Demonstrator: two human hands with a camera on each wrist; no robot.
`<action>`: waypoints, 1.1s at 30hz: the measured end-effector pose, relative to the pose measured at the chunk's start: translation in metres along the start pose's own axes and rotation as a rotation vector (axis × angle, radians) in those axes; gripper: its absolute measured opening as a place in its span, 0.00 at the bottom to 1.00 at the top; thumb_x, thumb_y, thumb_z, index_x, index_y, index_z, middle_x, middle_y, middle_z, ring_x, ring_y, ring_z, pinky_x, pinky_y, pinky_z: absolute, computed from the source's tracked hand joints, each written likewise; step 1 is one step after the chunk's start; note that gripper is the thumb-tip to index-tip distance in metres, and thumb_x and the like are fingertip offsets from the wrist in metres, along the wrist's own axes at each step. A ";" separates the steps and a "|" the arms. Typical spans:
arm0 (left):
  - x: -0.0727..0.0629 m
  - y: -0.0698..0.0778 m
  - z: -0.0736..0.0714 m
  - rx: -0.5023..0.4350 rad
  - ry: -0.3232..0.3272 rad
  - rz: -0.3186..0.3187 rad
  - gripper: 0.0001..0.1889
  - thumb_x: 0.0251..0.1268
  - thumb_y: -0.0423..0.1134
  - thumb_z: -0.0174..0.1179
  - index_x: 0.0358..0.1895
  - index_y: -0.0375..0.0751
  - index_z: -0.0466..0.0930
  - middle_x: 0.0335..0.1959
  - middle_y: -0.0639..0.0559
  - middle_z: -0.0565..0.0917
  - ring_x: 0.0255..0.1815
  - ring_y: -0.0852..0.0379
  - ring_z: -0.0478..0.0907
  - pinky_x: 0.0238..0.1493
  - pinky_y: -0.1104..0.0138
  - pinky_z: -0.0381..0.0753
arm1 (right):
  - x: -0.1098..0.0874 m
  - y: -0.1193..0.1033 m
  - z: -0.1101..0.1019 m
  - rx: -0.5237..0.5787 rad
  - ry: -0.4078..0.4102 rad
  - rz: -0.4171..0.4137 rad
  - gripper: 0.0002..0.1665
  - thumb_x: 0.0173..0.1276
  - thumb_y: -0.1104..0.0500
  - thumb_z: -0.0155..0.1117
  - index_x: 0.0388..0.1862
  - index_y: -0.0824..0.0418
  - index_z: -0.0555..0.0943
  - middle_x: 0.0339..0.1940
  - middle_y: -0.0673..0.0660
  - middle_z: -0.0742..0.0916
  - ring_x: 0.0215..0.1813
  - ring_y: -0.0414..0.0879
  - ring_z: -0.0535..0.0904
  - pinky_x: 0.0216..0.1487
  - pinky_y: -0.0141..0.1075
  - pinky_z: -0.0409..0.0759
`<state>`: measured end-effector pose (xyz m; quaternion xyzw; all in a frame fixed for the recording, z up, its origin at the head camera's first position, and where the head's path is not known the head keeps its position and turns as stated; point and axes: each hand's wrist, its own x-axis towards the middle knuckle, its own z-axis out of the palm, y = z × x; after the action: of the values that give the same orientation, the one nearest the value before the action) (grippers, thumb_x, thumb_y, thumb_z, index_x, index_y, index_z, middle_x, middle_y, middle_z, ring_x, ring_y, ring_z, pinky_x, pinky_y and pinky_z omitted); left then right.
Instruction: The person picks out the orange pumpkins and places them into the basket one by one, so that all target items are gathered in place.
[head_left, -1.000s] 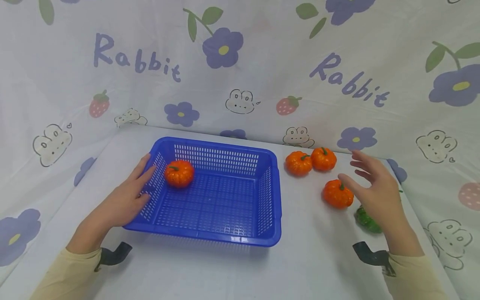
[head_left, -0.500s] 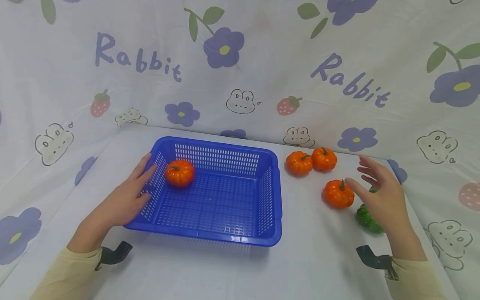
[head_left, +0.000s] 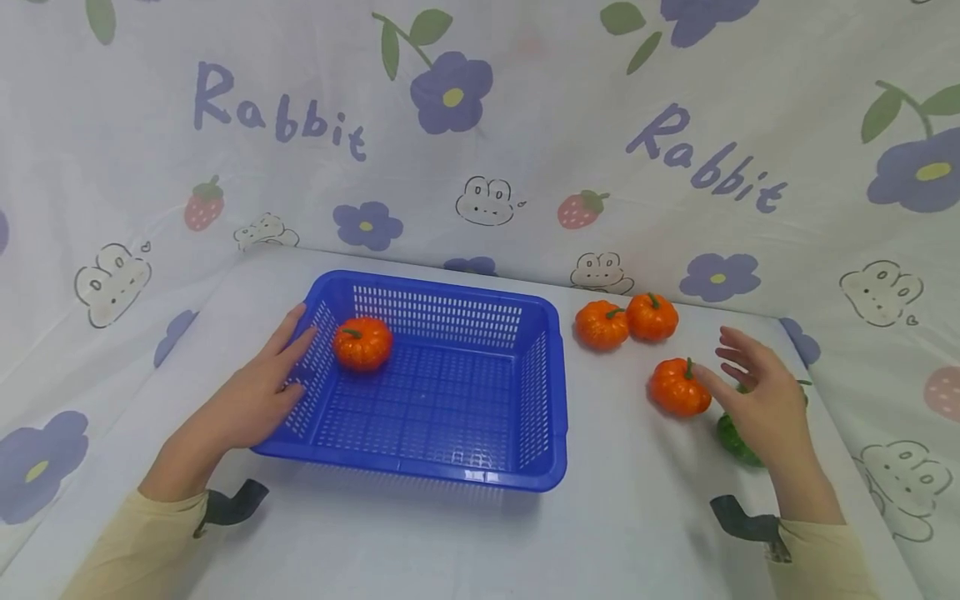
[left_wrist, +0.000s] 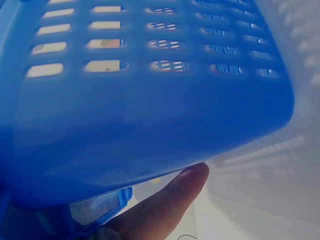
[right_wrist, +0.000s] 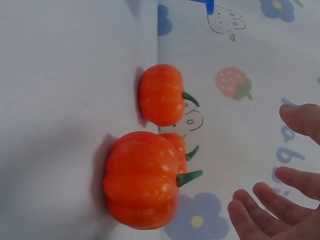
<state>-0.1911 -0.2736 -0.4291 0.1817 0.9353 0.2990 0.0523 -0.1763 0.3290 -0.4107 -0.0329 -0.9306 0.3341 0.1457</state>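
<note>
My left hand [head_left: 251,400] rests at the left rim of a blue plastic basket [head_left: 420,475], its fingers straight and spread. In the left wrist view, one finger [left_wrist: 175,200] lies along the rim by the perforated wall. An orange pumpkin [head_left: 363,344] with a green stem sits in the basket's far left corner. My right hand [head_left: 765,408] hovers with parted, gently bent fingers and nothing between them. Close to its thumb in the head view stands another orange pumpkin [head_left: 678,388]. Partly hidden behind this hand is a green pumpkin [head_left: 737,440], with more green and a stem showing beyond it.
Two more orange pumpkins [head_left: 602,325] [head_left: 652,317] sit side by side near the table's back edge, right of the basket. A white cloth printed with flowers, rabbits and strawberries [head_left: 581,208] hangs behind the white table [head_left: 600,533].
My right hand has shifted slightly right and nearer to me, staying above the green pumpkin. The left hand keeps its place on the basket. The pumpkins have not moved.
</note>
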 end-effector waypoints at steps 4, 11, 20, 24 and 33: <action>0.000 0.000 0.000 0.002 0.002 0.000 0.38 0.78 0.27 0.53 0.86 0.28 0.50 0.91 0.42 0.31 0.86 0.27 0.50 0.76 0.32 0.61 | 0.001 0.004 0.005 -0.006 -0.015 0.031 0.46 0.78 0.50 0.73 0.87 0.61 0.65 0.78 0.70 0.75 0.75 0.68 0.74 0.72 0.61 0.73; 0.001 -0.002 0.000 0.002 0.001 0.009 0.37 0.78 0.27 0.51 0.86 0.27 0.50 0.91 0.43 0.31 0.86 0.27 0.49 0.77 0.32 0.59 | 0.001 0.010 0.011 -0.023 -0.026 0.058 0.47 0.78 0.51 0.73 0.87 0.62 0.62 0.79 0.72 0.74 0.76 0.70 0.73 0.71 0.66 0.74; 0.001 -0.001 0.000 0.002 -0.001 0.012 0.37 0.78 0.27 0.51 0.86 0.27 0.50 0.91 0.43 0.31 0.86 0.27 0.48 0.77 0.32 0.59 | 0.001 0.021 0.016 -0.021 -0.041 0.062 0.46 0.79 0.51 0.71 0.87 0.64 0.63 0.78 0.72 0.74 0.75 0.70 0.72 0.71 0.66 0.73; 0.000 -0.002 0.000 0.006 -0.001 0.007 0.37 0.78 0.27 0.51 0.86 0.27 0.50 0.91 0.43 0.30 0.86 0.27 0.48 0.77 0.32 0.59 | 0.001 0.022 0.020 -0.005 -0.064 0.087 0.45 0.80 0.51 0.70 0.86 0.65 0.63 0.78 0.73 0.73 0.76 0.71 0.71 0.72 0.67 0.73; 0.001 -0.003 0.001 0.003 0.000 0.009 0.37 0.78 0.27 0.51 0.86 0.27 0.50 0.91 0.43 0.30 0.86 0.28 0.48 0.77 0.32 0.59 | 0.004 0.026 0.028 -0.008 -0.101 0.127 0.47 0.79 0.50 0.70 0.87 0.65 0.62 0.80 0.74 0.70 0.78 0.73 0.67 0.73 0.68 0.72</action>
<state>-0.1928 -0.2747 -0.4313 0.1863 0.9349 0.2978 0.0508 -0.1889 0.3331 -0.4466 -0.0756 -0.9341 0.3403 0.0768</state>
